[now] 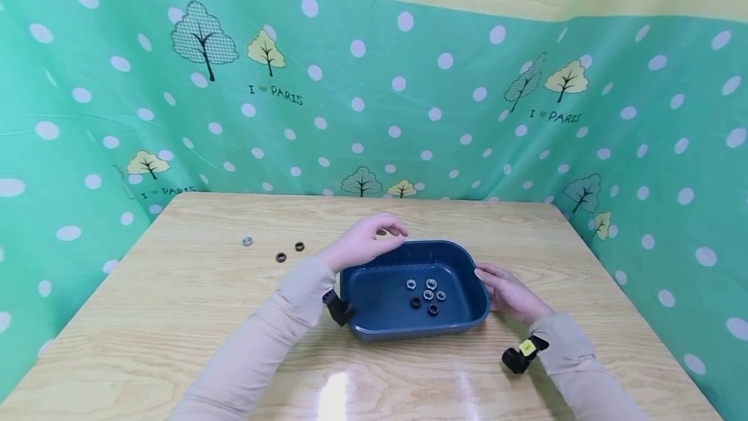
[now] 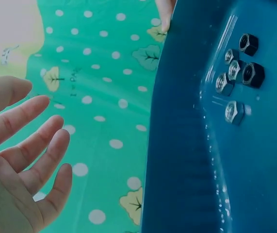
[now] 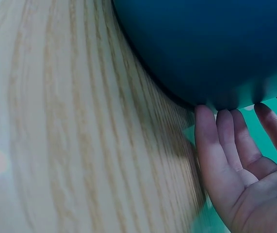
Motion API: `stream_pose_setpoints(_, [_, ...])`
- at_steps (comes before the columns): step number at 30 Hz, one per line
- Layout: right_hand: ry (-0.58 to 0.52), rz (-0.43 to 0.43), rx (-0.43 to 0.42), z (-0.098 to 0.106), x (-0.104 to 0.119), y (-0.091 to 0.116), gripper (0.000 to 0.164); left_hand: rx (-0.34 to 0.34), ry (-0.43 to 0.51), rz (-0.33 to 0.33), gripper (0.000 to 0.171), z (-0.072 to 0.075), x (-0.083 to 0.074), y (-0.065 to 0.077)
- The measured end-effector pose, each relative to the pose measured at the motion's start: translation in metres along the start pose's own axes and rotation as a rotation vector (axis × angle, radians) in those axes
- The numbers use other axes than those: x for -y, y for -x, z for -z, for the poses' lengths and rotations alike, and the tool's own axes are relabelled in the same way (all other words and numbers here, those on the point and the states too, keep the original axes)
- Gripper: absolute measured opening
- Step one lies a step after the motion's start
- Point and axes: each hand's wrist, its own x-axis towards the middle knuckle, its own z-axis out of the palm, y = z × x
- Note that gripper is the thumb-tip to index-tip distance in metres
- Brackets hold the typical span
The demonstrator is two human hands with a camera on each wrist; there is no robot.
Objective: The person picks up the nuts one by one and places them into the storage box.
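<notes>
A dark blue plastic basin (image 1: 374, 291) sits on the table, with several silver hex nuts (image 1: 431, 284) and two black hex nuts (image 1: 433, 309) on its floor. Above its far left rim is my left hand (image 1: 368, 239), its fingers loosely bent and holding nothing. In the left wrist view, a gap separates those spread fingers (image 2: 36, 141) from the basin wall. My right hand (image 1: 510, 291) is at the basin's right end. The right wrist view has its extended fingertips (image 3: 203, 114) against the outer wall.
On the wooden table (image 1: 175, 317), left of the basin, lie a silver nut (image 1: 247, 241) and two black nuts (image 1: 281, 257). A green dotted curtain (image 1: 409, 109) hangs behind the table and along both sides.
</notes>
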Motion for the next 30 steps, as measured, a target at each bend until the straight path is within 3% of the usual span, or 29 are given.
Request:
stream_pose_setpoints(16, [-0.027,0.02,0.03,0.002,-0.002,0.0,0.064,-0.043,0.036,0.101,0.015,-0.001,0.022,0.037])
stream_pose_setpoints(30, [-0.015,0.01,0.018,0.003,-0.002,-0.001,0.066,-0.082,-0.025,0.185,0.017,0.007,0.043,0.07])
